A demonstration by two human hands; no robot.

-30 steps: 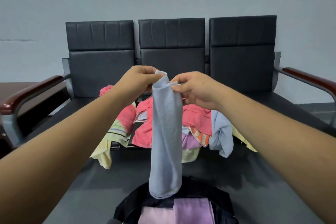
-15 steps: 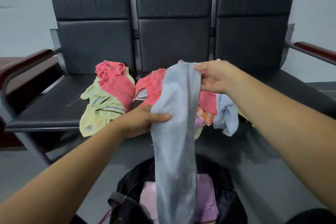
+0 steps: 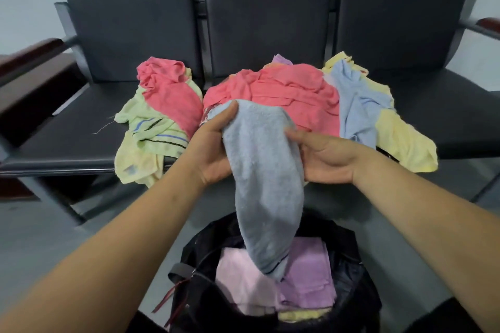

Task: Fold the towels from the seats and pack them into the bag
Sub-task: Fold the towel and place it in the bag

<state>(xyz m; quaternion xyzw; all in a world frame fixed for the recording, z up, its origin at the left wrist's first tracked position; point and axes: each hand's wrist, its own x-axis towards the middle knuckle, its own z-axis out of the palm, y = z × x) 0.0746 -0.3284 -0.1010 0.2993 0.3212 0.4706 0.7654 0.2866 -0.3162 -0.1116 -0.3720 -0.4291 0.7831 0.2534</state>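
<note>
A light blue towel, folded into a long strip, hangs between my hands. Its lower end dips into the open black bag on the floor. My left hand grips the towel's upper left side, thumb over the top. On the other side, my right hand holds the towel's edge with its thumb on the cloth. Inside the bag lie a folded pink towel and a folded purple towel. A heap of unfolded towels, with a red towel on top, covers the middle seat.
A row of three black seats with wooden armrests stands against the wall. A second red towel on a yellow-green striped towel lies on the left seat. Blue and yellow towels hang off the heap's right side.
Both hands have come down and together on the blue towel, doubling it over. Its lower end now reaches into the bag. The view has tilted further down.
</note>
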